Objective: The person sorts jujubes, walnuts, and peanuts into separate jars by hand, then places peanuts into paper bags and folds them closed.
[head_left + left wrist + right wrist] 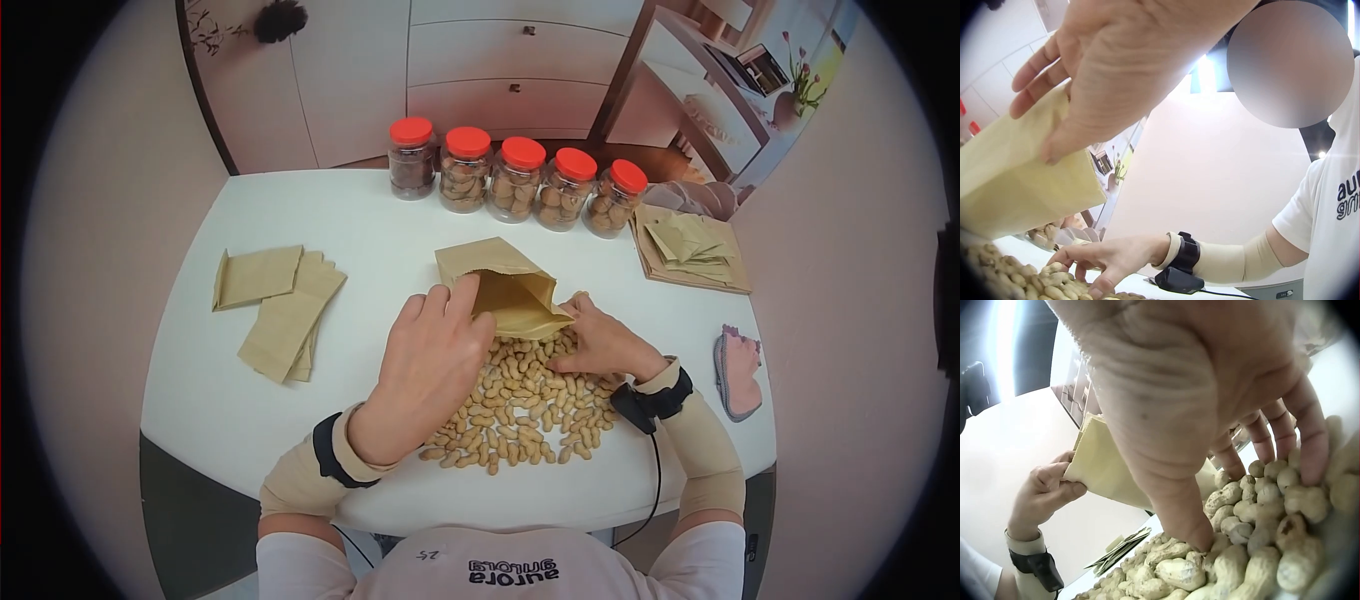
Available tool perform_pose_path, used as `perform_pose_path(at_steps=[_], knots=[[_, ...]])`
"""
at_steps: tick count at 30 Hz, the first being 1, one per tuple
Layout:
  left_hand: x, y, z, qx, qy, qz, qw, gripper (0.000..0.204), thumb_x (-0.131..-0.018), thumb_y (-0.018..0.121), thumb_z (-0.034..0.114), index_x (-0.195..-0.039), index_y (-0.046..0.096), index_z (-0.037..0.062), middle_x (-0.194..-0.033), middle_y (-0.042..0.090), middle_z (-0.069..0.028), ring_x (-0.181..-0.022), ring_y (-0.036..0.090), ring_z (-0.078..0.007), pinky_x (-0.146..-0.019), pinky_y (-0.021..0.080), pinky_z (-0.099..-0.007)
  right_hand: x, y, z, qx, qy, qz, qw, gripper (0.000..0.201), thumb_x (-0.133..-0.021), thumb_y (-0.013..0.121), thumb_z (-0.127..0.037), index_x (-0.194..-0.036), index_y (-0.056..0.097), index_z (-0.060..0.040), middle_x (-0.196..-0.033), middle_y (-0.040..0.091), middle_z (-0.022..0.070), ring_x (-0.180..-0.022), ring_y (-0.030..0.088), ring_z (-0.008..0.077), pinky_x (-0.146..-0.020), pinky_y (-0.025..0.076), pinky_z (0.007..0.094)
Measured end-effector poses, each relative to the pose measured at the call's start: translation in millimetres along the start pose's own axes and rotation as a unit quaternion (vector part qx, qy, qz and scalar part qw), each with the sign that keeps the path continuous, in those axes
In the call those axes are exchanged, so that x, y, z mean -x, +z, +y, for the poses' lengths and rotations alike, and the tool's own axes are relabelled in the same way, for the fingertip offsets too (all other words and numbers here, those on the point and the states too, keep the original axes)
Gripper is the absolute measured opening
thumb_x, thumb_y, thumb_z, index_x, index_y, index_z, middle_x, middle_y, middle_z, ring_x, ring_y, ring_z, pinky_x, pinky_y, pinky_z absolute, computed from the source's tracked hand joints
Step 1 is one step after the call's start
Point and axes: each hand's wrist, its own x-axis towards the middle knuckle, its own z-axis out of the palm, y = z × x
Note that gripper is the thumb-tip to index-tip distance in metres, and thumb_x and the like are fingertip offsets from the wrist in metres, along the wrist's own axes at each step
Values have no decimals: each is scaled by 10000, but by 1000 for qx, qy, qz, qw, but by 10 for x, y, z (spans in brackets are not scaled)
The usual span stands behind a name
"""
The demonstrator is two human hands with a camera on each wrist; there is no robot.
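Holding a tan, boxy paper bag (495,258) so it gapes, my distant left hand (430,345) pinches its rim; my right hand (604,342), fingers spread, touches knobbly beige peanuts (512,380).

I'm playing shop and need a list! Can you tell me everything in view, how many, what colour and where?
peanuts: too many to count, tan, on the table
open paper bag: one, brown, over the peanuts' far edge
jars: five, clear with red lids, table's back
flat paper bags: several, brown, table's left
paper stack: one, brown, table's back right
cloth-like item: one, pink and grey, table's right
table: one, white, under the peanuts
cabinet: one, white, behind the table
flowers: several, pinkish, background right
shirt: one, white, on the person
sleeves: two, beige, forearms
wrist straps: two, black, wrists
left grip: one, bare, pinching the open paper bag's edge
right grip: one, bare, touching peanuts
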Motion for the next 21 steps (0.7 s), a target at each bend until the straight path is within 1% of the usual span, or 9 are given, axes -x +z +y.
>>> perform_pose_path(at_steps=[1, 3, 7, 9, 10, 12, 16, 19, 21], knots=[[4, 2, -7, 0, 1, 2, 1000, 76, -702, 628, 57, -763, 596, 26, -1176, 561, -167, -863, 558, -256, -731, 448, -364, -9, 14, 3, 3, -1, -3, 1000, 730, -715, 757, -353, -1325, 491, -53, -1189, 451, 201, -1108, 516, 376, -947, 452, 390], [6, -8, -12, 0, -4, 1, 1000, 75, -703, 629, 57, -762, 596, 26, -1175, 561, -170, -858, 559, -256, -728, 448, -364, -33, 36, -11, 36, -18, 1, 999, 740, -726, 733, -334, -1311, 449, 19, -1134, 466, 212, -1055, 535, 371, -893, 477, 404], [5, 6, -20, 1, -8, 4, 1000, 77, -702, 634, 60, -759, 596, 25, -1174, 561, -177, -845, 561, -257, -720, 449, -364, -74, 71, -36, 22, -38, 10, 999, 669, -737, 714, -295, -1277, 475, 19, -1094, 475, 208, -1019, 541, 373, -879, 479, 408], [4, -1, -27, 0, -9, 4, 1000, 78, -701, 636, 60, -757, 595, 25, -1175, 561, -178, -843, 562, -257, -719, 449, -364, -75, 71, -77, -11, -29, 19, 999, 584, -741, 706, -265, -1222, 528, 14, -1059, 478, 199, -987, 548, 375, -863, 481, 415], [4, -2, -29, 0, -10, 3, 1000, 78, -701, 639, 60, -755, 595, 25, -1175, 562, -179, -841, 562, -257, -719, 449, -364, -77, 70, -89, -9, -30, 18, 999, 584, -741, 706, -265, -1222, 528, 14, -1059, 478, 199, -987, 548, 375, -863, 481, 415], [2, -4, -34, 1, -11, 6, 1000, 78, -701, 640, 60, -754, 595, 26, -1174, 562, -180, -841, 562, -257, -719, 449, -365, -82, 65, -106, 8, -35, 8, 999, 516, -738, 704, -243, -1182, 577, -13, -1043, 472, 194, -980, 553, 372, -852, 484, 421], [1, -3, -40, 2, -9, 12, 1000, 84, -694, 648, 62, -748, 595, 27, -1165, 565, -179, -837, 564, -255, -718, 448, -365, -108, 80, -127, 6, -52, 21, 998, 483, -742, 700, -227, -1173, 598, -34, -1044, 469, 194, -976, 561, 372, -847, 489, 426], [4, 0, -53, -2, -9, 12, 1000, 91, -684, 656, 63, -740, 593, 29, -1158, 567, -174, -834, 564, -254, -716, 447, -364, -134, 76, -157, 26, -29, 1, 999, 497, -747, 697, -217, -1202, 587, -49, -1046, 464, 200, -952, 575, 379, -849, 492, 430], [4, 5, -56, -3, -9, 14, 1000, 93, -680, 659, 62, -736, 593, 30, -1156, 568, -171, -832, 564, -252, -715, 446, -362, -161, 102, -121, 6, -49, 22, 999, 478, -750, 697, -208, -1186, 599, -40, -1056, 461, 206, -934, 588, 385, -850, 495, 436]])
